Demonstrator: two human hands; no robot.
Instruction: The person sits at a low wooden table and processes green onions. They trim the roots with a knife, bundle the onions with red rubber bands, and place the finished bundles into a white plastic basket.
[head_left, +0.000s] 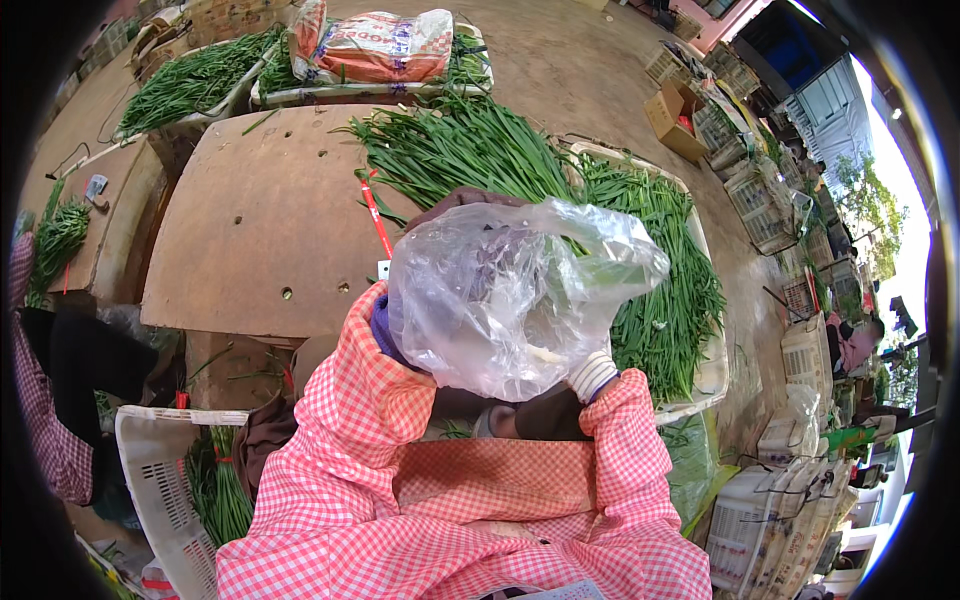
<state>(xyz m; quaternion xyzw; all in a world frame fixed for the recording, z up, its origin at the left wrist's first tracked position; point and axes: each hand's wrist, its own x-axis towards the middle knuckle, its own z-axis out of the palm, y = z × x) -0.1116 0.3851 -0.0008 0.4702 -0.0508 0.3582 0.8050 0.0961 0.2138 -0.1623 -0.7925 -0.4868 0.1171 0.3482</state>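
Note:
A crumpled clear plastic bag (517, 300) is spread in front of me, above my lap. My right hand (592, 373), in a white striped glove, grips its lower right edge; the fingers are partly covered by the film. A purple cuff (385, 334) at my left wrist runs in behind the bag. The film hides my left hand, so its fingers cannot be made out. Behind the bag, a heap of long green stalks (472, 150) lies on the right part of a brown board (247, 217). A red strip (376, 217) lies on the board near the bag.
A white crate (709, 367) of green stalks stands to the right. At the left, another white crate (161, 487) holds tied bundles (225, 495). A printed woven sack (382, 46) rests on a far crate. Another person's checked sleeve (56, 420) shows at far left.

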